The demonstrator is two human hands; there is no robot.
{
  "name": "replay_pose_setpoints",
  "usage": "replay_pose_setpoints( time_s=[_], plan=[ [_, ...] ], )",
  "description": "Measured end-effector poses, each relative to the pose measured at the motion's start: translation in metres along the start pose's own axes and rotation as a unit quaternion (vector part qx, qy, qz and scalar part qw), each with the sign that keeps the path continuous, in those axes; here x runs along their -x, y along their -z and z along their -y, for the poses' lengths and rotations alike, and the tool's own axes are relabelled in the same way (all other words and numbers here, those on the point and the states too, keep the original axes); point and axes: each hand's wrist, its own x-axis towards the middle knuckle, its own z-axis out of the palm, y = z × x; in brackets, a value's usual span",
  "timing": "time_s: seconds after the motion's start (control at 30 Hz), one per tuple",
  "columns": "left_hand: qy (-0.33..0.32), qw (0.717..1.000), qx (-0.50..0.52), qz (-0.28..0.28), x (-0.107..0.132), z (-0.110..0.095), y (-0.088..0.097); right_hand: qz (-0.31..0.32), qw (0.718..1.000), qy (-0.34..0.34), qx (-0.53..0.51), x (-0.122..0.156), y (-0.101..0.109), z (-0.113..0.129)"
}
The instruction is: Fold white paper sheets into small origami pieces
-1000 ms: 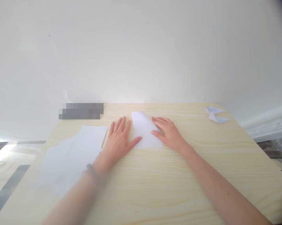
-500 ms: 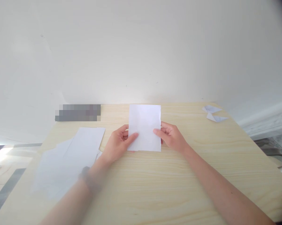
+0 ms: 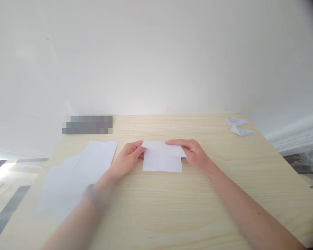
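Note:
A white sheet of paper (image 3: pixel 162 163) is held between both hands over the middle of the table, its upper part bent down toward me over the lower part. My left hand (image 3: pixel 130 154) pinches the left end of the bend between thumb and fingers. On the other side, my right hand (image 3: pixel 194 150) grips the right end, with its index finger stretched along the top of the bend. Some of the fingers of both hands are hidden behind the paper.
A spread of white paper sheets (image 3: pixel 96 156) lies on the wooden table (image 3: pixel 156 215) at the left. Two folded paper pieces (image 3: pixel 241 132) rest near the far right corner. A blurred-out dark object (image 3: pixel 87 125) lies at the back left, by the wall (image 3: pixel 156 62).
The top part of the paper has been bent down toward me, so the sheet looks shorter. My right hand has shifted its fingers up to the bend, and my left hand to its left end.

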Motion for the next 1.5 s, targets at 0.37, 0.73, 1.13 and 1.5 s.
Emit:
replay_pose_setpoints(
  time_s=[0.37,0.73,1.13,1.5],
  plan=[
    [-0.013,0.997,-0.066,-0.043,0.0,-0.001,-0.003,0.047,0.996,0.018,-0.067,0.001,0.004,-0.002],
    [-0.044,0.984,-0.144,-0.095,0.002,-0.002,-0.008,-0.044,0.996,-0.064,0.032,0.001,-0.012,0.005],
    [-0.02,0.983,-0.123,-0.132,0.002,-0.003,-0.014,-0.03,0.997,-0.068,0.016,0.001,-0.01,0.004],
    [-0.004,0.987,-0.112,-0.112,0.001,0.0,-0.01,-0.015,0.996,-0.081,0.015,0.001,-0.009,0.006]
  ],
)
